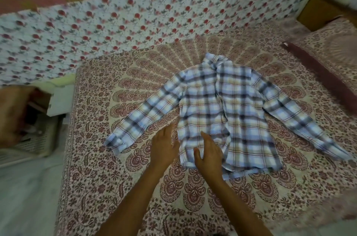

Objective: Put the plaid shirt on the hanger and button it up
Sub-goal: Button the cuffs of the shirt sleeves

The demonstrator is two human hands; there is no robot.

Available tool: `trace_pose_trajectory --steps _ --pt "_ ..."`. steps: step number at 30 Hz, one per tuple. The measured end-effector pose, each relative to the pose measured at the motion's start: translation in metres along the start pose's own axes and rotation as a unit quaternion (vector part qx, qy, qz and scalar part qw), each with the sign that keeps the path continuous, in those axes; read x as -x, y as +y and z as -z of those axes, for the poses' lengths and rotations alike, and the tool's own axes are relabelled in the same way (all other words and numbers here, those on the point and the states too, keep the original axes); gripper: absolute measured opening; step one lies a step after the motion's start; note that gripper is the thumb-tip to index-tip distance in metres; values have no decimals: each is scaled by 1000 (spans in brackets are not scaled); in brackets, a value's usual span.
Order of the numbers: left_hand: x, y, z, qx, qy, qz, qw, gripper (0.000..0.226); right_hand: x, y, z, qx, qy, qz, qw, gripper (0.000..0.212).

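Shirt point(222, 112) in blue, white and tan plaid lies spread flat near the middle of the bed point(135, 187). Its collar points away from the person and its hem is nearest them. One sleeve stretches out toward the left edge of the bed, the other toward the right, both resting on the patterned maroon-and-cream bedspread. A front edge runs down the middle of the shirt; the blur hides whether any buttons are done up.

The left hand point(163, 145) lies with fingers straight and close together on the bedspread, right at the shirt's side edge by the hem. The right hand point(208, 152) is over the lower front of the shirt, fingers straight and thumb held apart. It grips no cloth, and whether it presses down cannot be told.

Beyond the shirt, a white sheet point(116, 23) printed with red flowers covers the far side of the bed. A pillow point(340, 46) lies at the right, with a brown box point(320, 11) behind it. A white basket point(38, 139) stands on the floor to the left of the bed.
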State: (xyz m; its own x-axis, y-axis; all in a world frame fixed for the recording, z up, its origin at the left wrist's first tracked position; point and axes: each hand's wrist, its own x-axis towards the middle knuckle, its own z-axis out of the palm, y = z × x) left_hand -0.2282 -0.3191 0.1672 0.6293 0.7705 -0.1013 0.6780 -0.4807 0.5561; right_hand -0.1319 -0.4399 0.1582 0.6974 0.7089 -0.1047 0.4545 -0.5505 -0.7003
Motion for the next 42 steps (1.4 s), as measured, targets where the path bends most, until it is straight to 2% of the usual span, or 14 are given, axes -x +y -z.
trace_pose_trajectory --steps 6,11,18,22,28,31,33,35,37,40,42 --pt "-23 -76 7 -25 -12 92 995 55 -38 -24 -58 16 -77 27 996 54" --pt "-40 -137 14 -52 -44 188 980 48 -61 -41 -89 35 -135 65 988 58" --pt "-66 -211 5 -103 -118 255 954 59 -92 -46 -137 68 -202 51 976 67" --pt "-84 -242 -5 -153 -159 267 938 68 -113 -48 -163 78 -208 40 974 60" --pt "-95 -269 -22 -199 -166 281 924 77 -139 -46 -186 84 -221 41 971 65" --pt "-99 -286 -35 -195 -165 287 923 81 -147 -40 -197 82 -224 36 971 61" --pt "-102 -293 -39 -176 -129 294 931 67 -148 -36 -201 83 -219 37 971 62" --pt "-108 -296 -35 -161 -90 297 937 41 -145 -31 -205 93 -224 40 969 62" --pt "-115 -295 -24 -165 -97 289 938 25 -141 -31 -208 95 -239 35 966 63" --pt "-129 -284 -6 -108 -133 316 933 27 -134 -34 -210 76 -261 34 962 62" --pt "-138 -266 6 14 -135 366 921 26 -129 -39 -211 44 -279 35 959 54"
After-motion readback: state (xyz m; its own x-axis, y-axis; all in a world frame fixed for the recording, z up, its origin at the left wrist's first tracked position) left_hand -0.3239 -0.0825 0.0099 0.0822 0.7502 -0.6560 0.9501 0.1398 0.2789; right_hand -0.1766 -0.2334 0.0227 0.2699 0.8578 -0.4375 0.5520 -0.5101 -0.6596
